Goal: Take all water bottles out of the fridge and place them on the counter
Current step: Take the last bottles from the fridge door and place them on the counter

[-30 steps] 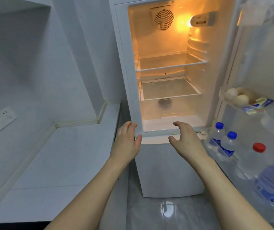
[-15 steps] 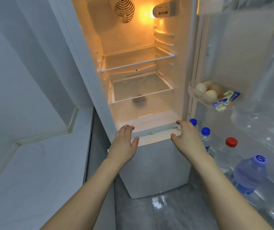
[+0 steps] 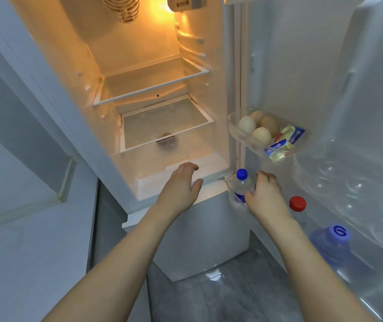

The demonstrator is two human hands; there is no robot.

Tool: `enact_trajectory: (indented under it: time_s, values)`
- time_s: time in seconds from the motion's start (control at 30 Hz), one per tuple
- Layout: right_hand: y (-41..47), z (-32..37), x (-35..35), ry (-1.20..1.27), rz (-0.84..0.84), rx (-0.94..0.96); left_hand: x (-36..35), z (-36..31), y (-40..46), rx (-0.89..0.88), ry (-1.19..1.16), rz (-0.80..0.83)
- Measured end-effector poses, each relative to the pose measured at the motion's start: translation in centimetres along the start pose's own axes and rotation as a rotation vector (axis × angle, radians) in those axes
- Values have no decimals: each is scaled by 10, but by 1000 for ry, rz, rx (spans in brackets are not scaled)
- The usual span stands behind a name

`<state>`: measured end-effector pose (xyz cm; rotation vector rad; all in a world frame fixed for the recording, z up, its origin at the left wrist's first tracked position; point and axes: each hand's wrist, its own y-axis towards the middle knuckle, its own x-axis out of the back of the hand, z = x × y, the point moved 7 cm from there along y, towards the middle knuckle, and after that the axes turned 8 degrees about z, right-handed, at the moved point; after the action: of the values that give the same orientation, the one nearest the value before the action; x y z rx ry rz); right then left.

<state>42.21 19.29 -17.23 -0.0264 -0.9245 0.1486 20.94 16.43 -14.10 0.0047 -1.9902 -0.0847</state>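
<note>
I see the fridge [image 3: 153, 94] standing open. My right hand [image 3: 264, 196] sits in the lower door shelf, fingers curled beside the blue-capped bottle [image 3: 241, 184]; whether it grips, I cannot tell. My left hand [image 3: 181, 189] hovers spread at the cabinet sill. The red-capped bottle [image 3: 298, 203] and large jug [image 3: 334, 245] stand further along the shelf.

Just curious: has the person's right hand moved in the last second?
Yes. The right hand went rightward, from the fridge's lower front ledge to the small blue-capped clear plastic bottle in the door.
</note>
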Motion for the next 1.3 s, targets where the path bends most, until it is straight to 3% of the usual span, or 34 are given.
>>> enact_trajectory:
  time_s: [0.23,0.83,1.13,1.3]
  values:
    - [7,-19,-12,65,61,-63,-35,-31,39,-60,-25,165]
    - [12,-42,-27,287,-72,-146,-87,-65,92,-80,-98,368]
    - [8,-42,-26,330,-120,-142,-99,-62,91,-13,-125,334]
    - [3,-39,-14,355,-220,-92,-88,-54,81,14,-209,204]
